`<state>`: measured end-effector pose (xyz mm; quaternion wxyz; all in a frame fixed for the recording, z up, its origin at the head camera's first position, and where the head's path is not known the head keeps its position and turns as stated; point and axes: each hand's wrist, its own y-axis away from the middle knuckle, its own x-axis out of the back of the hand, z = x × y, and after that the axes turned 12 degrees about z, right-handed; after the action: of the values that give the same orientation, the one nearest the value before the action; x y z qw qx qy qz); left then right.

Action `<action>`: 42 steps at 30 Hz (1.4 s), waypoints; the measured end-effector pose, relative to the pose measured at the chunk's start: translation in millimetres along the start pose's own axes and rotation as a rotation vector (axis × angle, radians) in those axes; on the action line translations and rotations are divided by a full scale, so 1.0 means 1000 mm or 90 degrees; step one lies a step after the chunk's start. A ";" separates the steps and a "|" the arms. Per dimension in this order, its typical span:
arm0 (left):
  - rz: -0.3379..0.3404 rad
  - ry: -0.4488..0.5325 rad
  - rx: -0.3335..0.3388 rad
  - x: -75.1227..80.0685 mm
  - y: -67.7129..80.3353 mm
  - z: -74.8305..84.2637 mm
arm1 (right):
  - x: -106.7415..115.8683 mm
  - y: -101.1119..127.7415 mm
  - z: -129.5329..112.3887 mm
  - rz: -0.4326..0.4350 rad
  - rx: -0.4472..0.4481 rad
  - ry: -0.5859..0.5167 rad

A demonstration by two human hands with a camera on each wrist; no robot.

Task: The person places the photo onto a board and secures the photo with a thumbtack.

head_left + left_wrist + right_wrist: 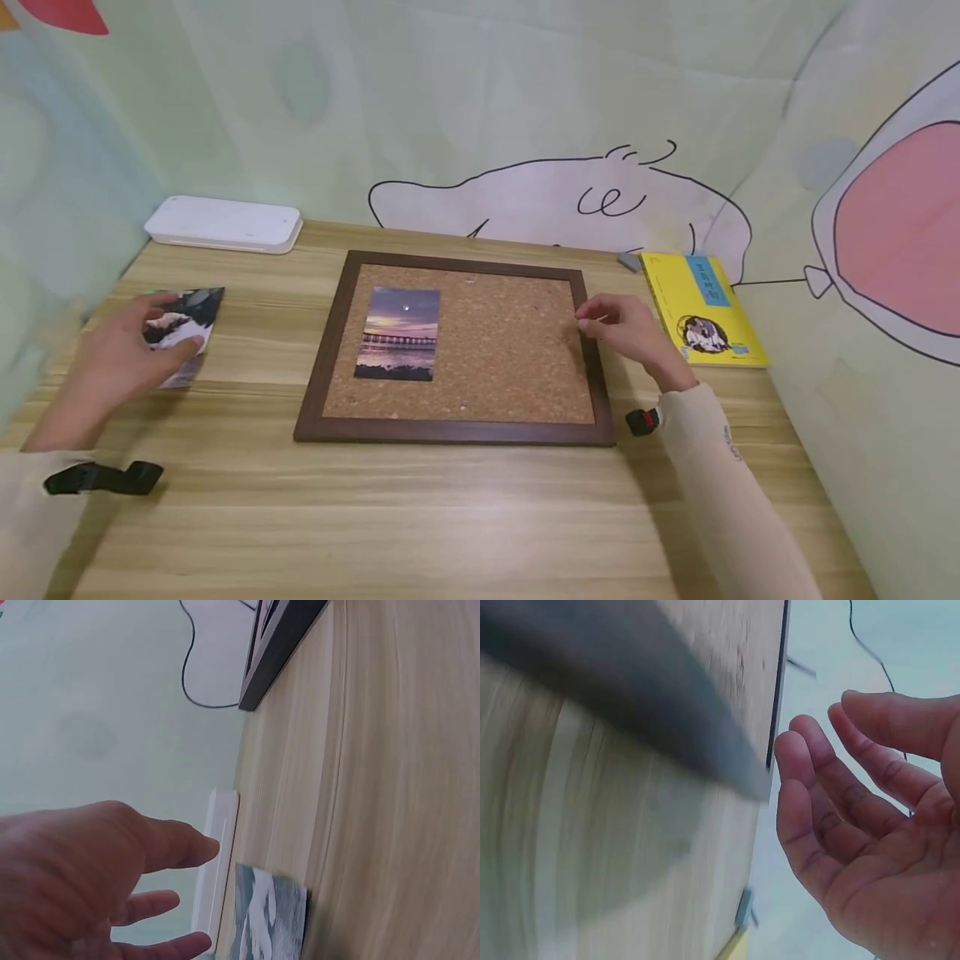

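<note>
Corkboard (517, 350) lies flat mid-bench (450, 517), a pushpin (407, 307) fixing its sunset photo (397, 343). Hands are apart, seemingly empty: left hand (123, 354) spread over a loose photo (202, 310), right hand (624, 330) loosely curled by the right edge.

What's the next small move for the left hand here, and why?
Probably the left hand should lower slightly and pinch the loose photo by its edge. It hovers open over that photo, which lies on the table, while the pier photo is already on the corkboard, with bare cork to its right.
</note>
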<state>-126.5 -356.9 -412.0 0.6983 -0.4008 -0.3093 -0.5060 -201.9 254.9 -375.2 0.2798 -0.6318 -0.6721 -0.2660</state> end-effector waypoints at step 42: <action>-0.037 -0.115 0.128 0.002 0.009 -0.032 | 0.014 0.007 0.050 0.027 -0.220 0.068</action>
<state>-116.7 -384.2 -428.3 0.6895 -0.3637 -0.4317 -0.4539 -197.7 300.7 -400.4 0.2081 -0.6697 -0.5870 -0.4045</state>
